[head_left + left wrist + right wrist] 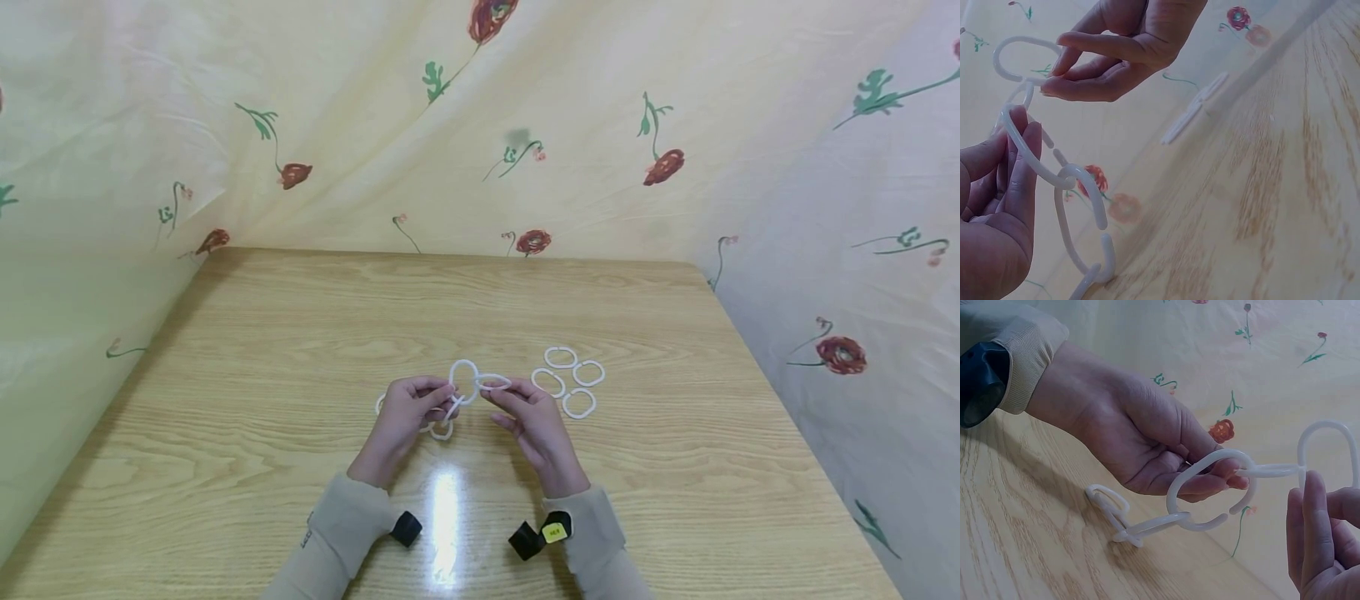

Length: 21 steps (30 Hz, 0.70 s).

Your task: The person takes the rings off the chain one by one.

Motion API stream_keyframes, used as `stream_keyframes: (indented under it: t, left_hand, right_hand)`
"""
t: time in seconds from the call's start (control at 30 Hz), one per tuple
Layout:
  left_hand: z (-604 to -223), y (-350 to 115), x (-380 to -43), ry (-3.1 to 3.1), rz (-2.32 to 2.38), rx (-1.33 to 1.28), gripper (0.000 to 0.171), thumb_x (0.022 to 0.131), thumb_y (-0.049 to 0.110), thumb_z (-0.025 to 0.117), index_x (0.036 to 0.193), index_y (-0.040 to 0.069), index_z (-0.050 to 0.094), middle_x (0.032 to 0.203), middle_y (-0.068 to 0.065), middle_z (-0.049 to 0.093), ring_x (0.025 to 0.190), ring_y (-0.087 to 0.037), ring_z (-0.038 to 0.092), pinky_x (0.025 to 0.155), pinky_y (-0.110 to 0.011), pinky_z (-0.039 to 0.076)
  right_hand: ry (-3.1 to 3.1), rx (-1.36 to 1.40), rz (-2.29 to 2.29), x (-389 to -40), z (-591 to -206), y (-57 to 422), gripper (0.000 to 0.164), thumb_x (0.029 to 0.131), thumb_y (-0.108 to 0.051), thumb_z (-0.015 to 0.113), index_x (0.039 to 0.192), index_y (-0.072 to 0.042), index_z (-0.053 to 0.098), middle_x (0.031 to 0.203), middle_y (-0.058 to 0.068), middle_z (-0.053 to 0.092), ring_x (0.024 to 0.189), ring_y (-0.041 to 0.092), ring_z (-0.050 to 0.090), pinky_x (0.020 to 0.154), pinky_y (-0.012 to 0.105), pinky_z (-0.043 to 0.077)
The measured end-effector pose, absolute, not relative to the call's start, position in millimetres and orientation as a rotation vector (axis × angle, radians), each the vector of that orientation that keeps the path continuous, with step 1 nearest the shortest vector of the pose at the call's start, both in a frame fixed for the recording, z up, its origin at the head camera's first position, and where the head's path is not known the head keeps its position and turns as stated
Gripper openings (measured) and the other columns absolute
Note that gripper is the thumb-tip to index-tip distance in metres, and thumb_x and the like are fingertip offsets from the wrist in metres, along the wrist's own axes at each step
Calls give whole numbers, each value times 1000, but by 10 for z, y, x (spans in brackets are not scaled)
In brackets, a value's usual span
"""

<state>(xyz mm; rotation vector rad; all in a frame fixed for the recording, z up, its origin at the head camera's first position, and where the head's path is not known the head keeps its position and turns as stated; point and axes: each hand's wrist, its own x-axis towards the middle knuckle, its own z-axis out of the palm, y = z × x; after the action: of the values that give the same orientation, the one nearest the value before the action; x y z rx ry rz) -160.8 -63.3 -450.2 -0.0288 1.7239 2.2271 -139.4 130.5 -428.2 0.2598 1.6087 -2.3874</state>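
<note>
A chain of white plastic C-shaped links [1082,219] runs between the hands. My left hand [405,415] pinches one link [1032,156] of the chain between thumb and fingers. Below that hand more joined links [1147,526] trail down toward the table. With thumb and fingertips, my right hand [536,421] pinches the end link [1324,426], an oval with its loop sticking up past the fingers. Between the two hands a connecting link [1272,470] passes through both held links. The left fingers partly hide their link.
Several loose white links [588,372] lie on the wooden table [675,467] just right of my right hand. A flowered cloth [360,125] hangs behind and at both sides of the table. Small black devices [407,528] are strapped at the wrists.
</note>
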Motion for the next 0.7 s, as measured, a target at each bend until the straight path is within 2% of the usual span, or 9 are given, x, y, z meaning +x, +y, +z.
stream_keyframes:
  t: [0.33, 0.7]
  left_hand:
    - [-4503, -617, -1605, 1722, 2259, -32, 27, 94, 1, 60, 109, -21, 57, 71, 5, 71, 65, -6, 68, 63, -18, 59]
    - [-4497, -618, -1600, 1763, 2251, -31, 24, 92, 2, 63, 105, -18, 61, 73, 3, 71, 66, -7, 68, 64, -20, 60]
  right_hand:
    - [1659, 319, -2402, -1388, -4284, 1322, 27, 94, 2, 57, 80, -18, 68, 95, -4, 74, 90, 6, 69, 66, 16, 58]
    - [1699, 366, -2439, -1415, -4256, 1395, 31, 93, 2, 58, 76, -21, 69, 90, -9, 72, 87, 4, 69, 61, 14, 56]
